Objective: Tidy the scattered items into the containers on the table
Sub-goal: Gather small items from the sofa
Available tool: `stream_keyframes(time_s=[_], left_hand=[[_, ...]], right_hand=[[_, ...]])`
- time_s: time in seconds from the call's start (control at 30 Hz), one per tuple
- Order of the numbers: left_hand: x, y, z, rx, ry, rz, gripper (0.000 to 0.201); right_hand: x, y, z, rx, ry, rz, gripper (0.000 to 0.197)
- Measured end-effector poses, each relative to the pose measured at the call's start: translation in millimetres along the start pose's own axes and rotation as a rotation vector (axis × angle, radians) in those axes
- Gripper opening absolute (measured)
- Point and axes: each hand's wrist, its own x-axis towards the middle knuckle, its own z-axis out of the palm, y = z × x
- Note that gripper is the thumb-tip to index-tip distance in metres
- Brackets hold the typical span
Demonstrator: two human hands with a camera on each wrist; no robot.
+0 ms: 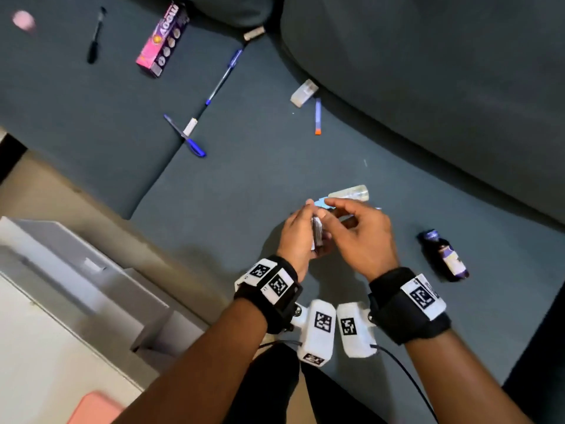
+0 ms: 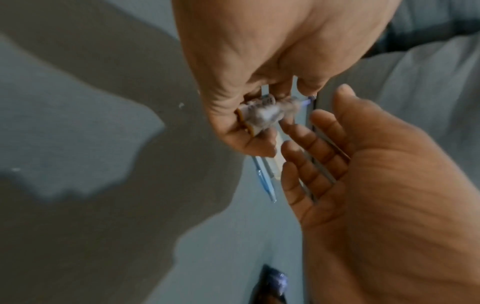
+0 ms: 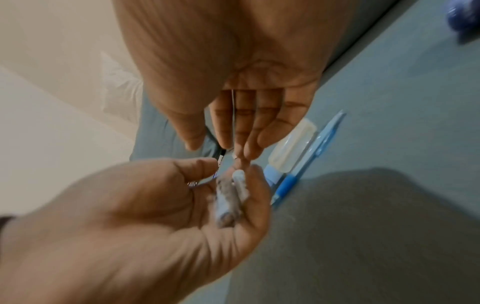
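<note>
My left hand (image 1: 301,232) grips a small grey-white bundle of packets (image 1: 316,232) just above the sofa seat; a brown band shows around the bundle (image 2: 262,115). My right hand (image 1: 357,237) is beside it, with loosely straight fingers (image 3: 241,123) that hold nothing and reach toward the bundle (image 3: 230,197). Under both hands lie a clear bottle with a blue cap (image 1: 351,192) and a blue pen (image 3: 306,164). Two white containers (image 1: 76,270) stand on the table at the left.
On the dark sofa seat (image 1: 244,166) lie a dark purple bottle (image 1: 444,257), a pink box (image 1: 162,41), two blue pens (image 1: 223,78) (image 1: 186,136), a black brush (image 1: 96,35), a small white box (image 1: 302,93) and an orange-tipped stick (image 1: 318,116). The backrest cushion (image 1: 428,87) rises at the right.
</note>
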Motion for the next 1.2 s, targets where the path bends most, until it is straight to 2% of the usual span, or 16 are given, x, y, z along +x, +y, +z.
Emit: stream_keyframes(time_s=[0.07,0.13,0.23,0.33,0.47,0.6,0.73,0.83,0.97,1.1,1.2], left_hand=[[7.0,8.5,-13.2,-0.065,0.015,0.003,0.033],[13.3,16.5,-33.2,-0.101,0.047,0.007,0.033],[19.3,29.7,-73.9,-0.141,0.086,0.03,0.025],[22.3,44.9,-122.6,-0.191,0.11,0.037,0.014],[31.5,73.2,-191.9,-0.177,0.144,0.065,0.017],[46.9,109.9,-243.4,-0.14,0.197,0.09,0.017],[67.8,148.9,-281.0,-0.142,0.209,0.111,0.017],[80.8,171.2,-295.9,-0.126,0.19,0.126,0.019],[94.0,193.1,-306.9,-0.116,0.163,0.11,0.018],[98.2,207.0,-303.5,-0.111,0.147,0.084,0.018],[101.7,212.8,-293.0,-0.11,0.135,0.053,0.017]], right_hand=[[10.3,-4.4,12.5,-0.022,0.05,-0.014,0.017],[23.9,-9.1,21.3,-0.031,0.034,-0.016,0.009],[48.0,-27.7,40.5,-0.117,-0.098,-0.056,0.009],[81.4,-56.4,75.0,-0.257,-0.21,-0.16,0.014],[143.7,-96.8,147.5,-0.409,-0.356,-0.332,0.032],[207.5,-120.2,210.4,-0.6,-0.497,-0.408,0.048],[240.4,-133.6,246.5,-0.87,-0.544,-0.441,0.038],[248.6,-142.1,251.3,-0.919,-0.563,-0.401,0.029],[255.9,-154.0,253.4,-1.037,-0.659,-0.388,0.02],[259.6,-162.8,249.2,-1.155,-0.703,-0.336,0.028],[266.5,-157.5,235.3,-1.139,-0.695,-0.252,0.031]])
